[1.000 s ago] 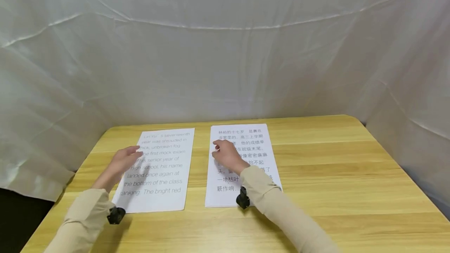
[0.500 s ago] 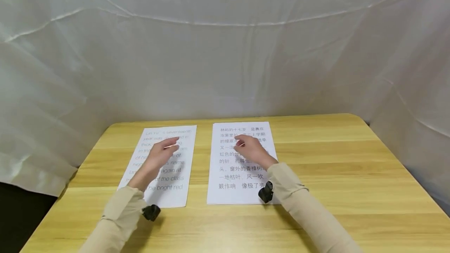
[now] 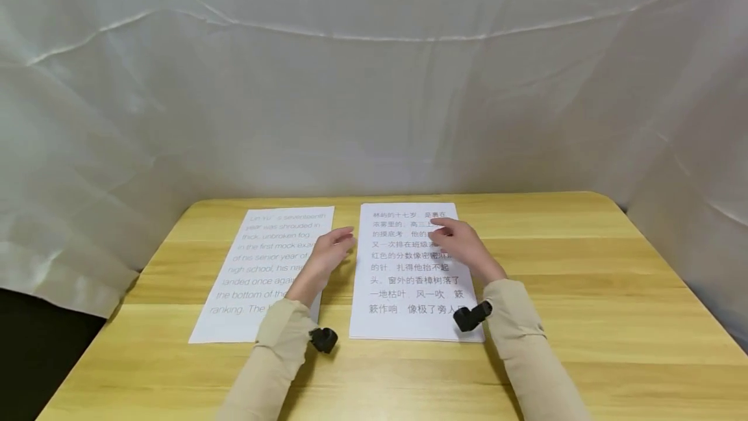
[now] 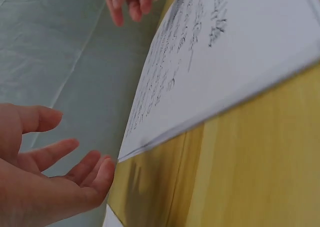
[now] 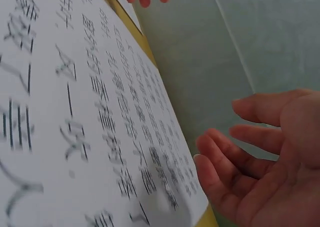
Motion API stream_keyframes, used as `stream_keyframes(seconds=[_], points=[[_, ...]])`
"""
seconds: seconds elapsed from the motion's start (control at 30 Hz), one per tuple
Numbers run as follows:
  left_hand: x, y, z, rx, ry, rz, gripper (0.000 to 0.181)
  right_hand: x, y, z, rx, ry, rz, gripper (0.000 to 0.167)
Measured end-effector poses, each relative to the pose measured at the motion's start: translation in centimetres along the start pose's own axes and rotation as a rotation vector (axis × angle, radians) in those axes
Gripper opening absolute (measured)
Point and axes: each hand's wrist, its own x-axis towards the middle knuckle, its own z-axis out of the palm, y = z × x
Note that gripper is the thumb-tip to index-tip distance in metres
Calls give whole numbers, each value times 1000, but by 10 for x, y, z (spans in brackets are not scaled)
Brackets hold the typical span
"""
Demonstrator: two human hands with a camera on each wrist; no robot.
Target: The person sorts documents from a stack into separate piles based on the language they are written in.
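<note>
Two stacks of white printed paper lie side by side on the wooden table. The left one is an English text sheet (image 3: 257,271); the right one is a Chinese text stack (image 3: 403,278) with a visible layered edge. My left hand (image 3: 329,253) hovers near the gap between them, over the English sheet's right edge, its fingers loosely bent and holding nothing. My right hand (image 3: 464,247) hovers over the right side of the Chinese stack, fingers relaxed and apart from the paper. In the left wrist view, the left hand (image 4: 60,172) casts a shadow on the wood.
The wooden table (image 3: 584,291) extends to the right of the papers. A pale cloth curtain (image 3: 374,96) hangs behind it and at both sides. A black wrist camera (image 3: 323,340) sits on the left sleeve, another black camera (image 3: 472,316) on the right.
Both hands have moved to the right: the left from over the English sheet's left side to its right edge, the right from the Chinese stack's left part to its right side. The papers lie still.
</note>
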Motion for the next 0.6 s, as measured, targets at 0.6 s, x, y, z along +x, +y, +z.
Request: stream_keyframes(seconds=[0.6], points=[[7,-3,17,96,48,-78,48,-14,36,-33,-4,52,134,51]])
